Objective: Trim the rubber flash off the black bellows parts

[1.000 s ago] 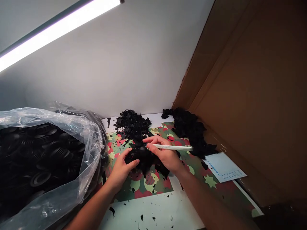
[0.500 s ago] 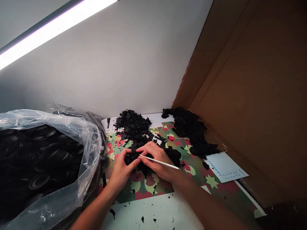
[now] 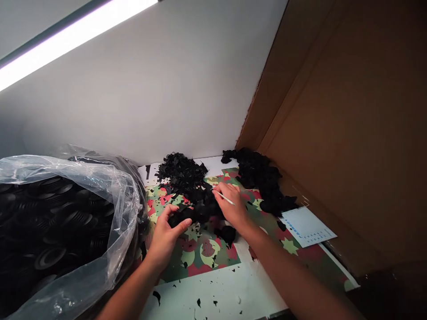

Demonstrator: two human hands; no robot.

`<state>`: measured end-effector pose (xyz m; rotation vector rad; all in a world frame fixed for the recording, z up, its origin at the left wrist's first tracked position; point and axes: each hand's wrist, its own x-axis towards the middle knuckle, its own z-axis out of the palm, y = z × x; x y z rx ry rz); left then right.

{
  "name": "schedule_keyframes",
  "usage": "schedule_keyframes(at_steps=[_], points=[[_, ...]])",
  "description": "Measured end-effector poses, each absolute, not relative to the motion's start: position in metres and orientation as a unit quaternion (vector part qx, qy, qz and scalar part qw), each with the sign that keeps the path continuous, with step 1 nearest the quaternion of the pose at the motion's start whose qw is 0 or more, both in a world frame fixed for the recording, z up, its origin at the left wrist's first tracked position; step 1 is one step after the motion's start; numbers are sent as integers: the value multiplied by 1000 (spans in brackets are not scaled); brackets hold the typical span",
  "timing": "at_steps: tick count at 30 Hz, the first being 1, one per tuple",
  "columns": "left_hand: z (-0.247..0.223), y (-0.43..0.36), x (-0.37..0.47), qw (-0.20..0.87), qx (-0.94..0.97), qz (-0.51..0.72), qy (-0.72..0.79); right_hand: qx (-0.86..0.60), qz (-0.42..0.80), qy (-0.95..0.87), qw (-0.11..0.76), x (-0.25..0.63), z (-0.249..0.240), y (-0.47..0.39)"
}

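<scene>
Thumb and fingers of my left hand (image 3: 164,238) curve around a black rubber piece (image 3: 181,216) low over the patterned mat (image 3: 208,260). Pinched in my right hand (image 3: 231,206) is a thin white stick (image 3: 227,199), its tip pointing up and left toward the black scraps. More dark pieces (image 3: 208,206) lie between the two hands, their shapes hard to make out. One separate black piece (image 3: 228,234) rests on the mat below my right wrist.
A clear plastic bag (image 3: 128,218) full of black ridged round parts (image 3: 50,255) stands at left. Behind are a heap of black shreds (image 3: 182,171) and a second black pile (image 3: 258,175). A white printed card (image 3: 308,226) lies at right, beside a cardboard wall (image 3: 350,133).
My right hand, with the white stick, has moved away from my left hand, up and to the right. My left hand stays nearly in place, its thumb now apart from the right hand.
</scene>
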<state>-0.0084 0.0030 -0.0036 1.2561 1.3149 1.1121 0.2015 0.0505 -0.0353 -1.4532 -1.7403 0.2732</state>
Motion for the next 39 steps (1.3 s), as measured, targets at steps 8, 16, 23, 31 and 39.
schedule_keyframes(at_steps=[8, 16, 23, 31, 39], points=[[-7, 13, -8, 402, 592, 401, 572, -545, 140, -698, 442, 195, -20, 42], [-11, 11, -4, 436, 637, 312, 554, -449, 275, -729, 438, 188, 6, 13], [-7, 10, -10, 469, 623, 337, 527, -382, 354, -776, 355, 192, 7, 11], [-8, 9, -7, 442, 641, 334, 531, -351, 261, -837, 329, 187, -5, 11], [-3, 6, -7, 439, 642, 330, 534, -333, 229, -855, 325, 185, -7, 10]])
